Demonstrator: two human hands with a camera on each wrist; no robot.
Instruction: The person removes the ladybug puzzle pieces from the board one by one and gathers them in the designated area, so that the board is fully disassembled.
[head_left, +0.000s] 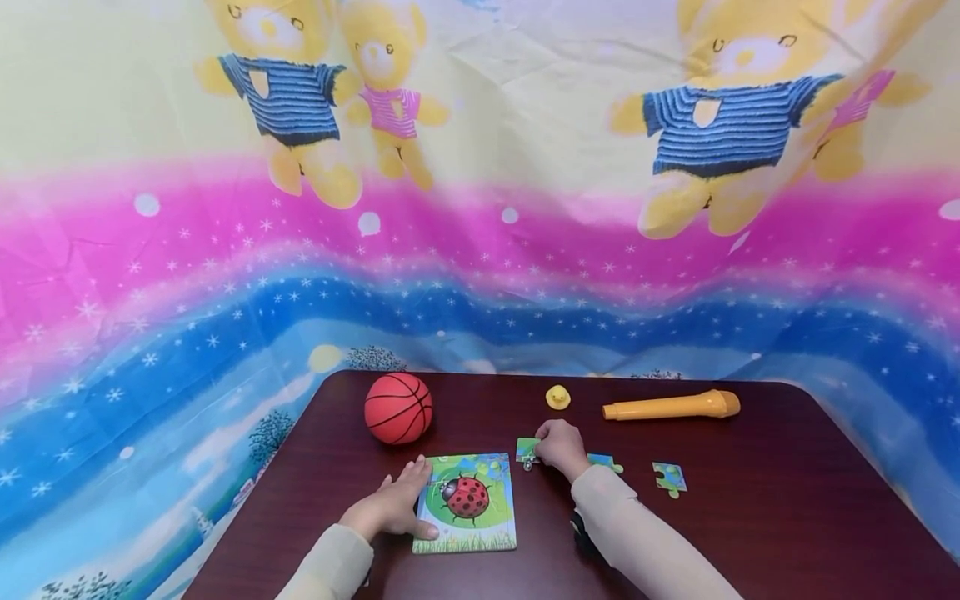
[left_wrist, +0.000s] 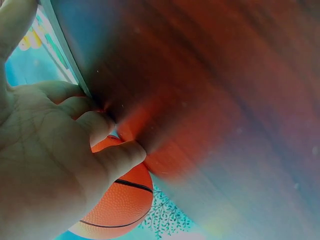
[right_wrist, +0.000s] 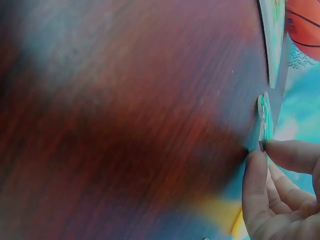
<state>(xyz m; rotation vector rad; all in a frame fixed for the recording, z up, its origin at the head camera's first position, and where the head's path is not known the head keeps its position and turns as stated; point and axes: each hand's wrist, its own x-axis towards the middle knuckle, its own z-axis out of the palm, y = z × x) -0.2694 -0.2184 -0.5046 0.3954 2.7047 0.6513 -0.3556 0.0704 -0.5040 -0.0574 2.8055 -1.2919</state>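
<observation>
My left hand rests at the left side of a square ladybug jigsaw puzzle, with straight fingers along its edge and the thumb over its lower left corner. To the right of the puzzle, my right hand pinches a green and blue puzzle piece between thumb and index finger. The right wrist view shows this piece edge-on, close over the table and apart from the puzzle. Another puzzle piece lies partly hidden behind the right wrist, and one more puzzle piece lies farther right.
A red toy basketball sits behind the left hand. A small yellow rubber duck stands at the back, and a yellow toy microphone lies to its right. Beyond the dark wooden table hangs a cloth printed with bears.
</observation>
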